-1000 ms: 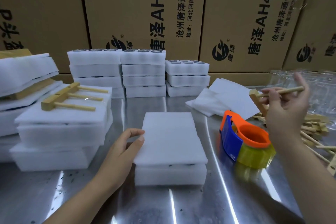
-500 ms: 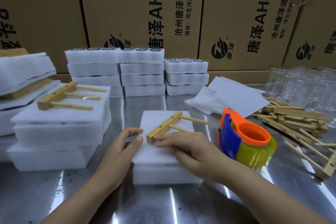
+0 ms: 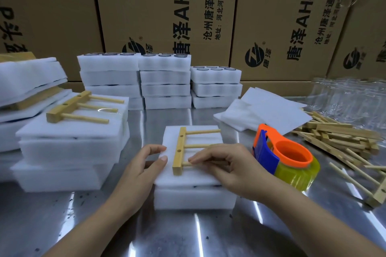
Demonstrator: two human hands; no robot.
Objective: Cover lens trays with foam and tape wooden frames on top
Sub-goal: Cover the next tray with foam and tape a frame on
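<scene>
A white lens tray [image 3: 194, 198] sits at the table's centre with a thin foam sheet [image 3: 167, 177] lying over it. On the sheet lies a wooden frame [image 3: 181, 148], a bar with three dowels pointing right. My right hand [image 3: 227, 165] lies over the two nearer dowels, fingers bent down onto them. My left hand [image 3: 144, 167] rests against the left edge of the foam and tray, fingers relaxed. An orange and blue tape dispenser [image 3: 286, 156] with yellowish tape stands just right of the tray.
At the left stands a stack of covered trays [image 3: 69, 152] with a wooden frame [image 3: 79, 107] on top. Stacks of uncovered lens trays [image 3: 163, 81] line the back. Loose foam sheets [image 3: 265, 110], a pile of wooden frames [image 3: 342, 140] and clear plastic [image 3: 351, 98] lie right. Cardboard boxes [image 3: 167, 16] form the back wall.
My right hand brought a wooden frame from the right pile onto the foam sheet, then turned it so the dowels point right. My left hand stayed at the foam's left edge.
</scene>
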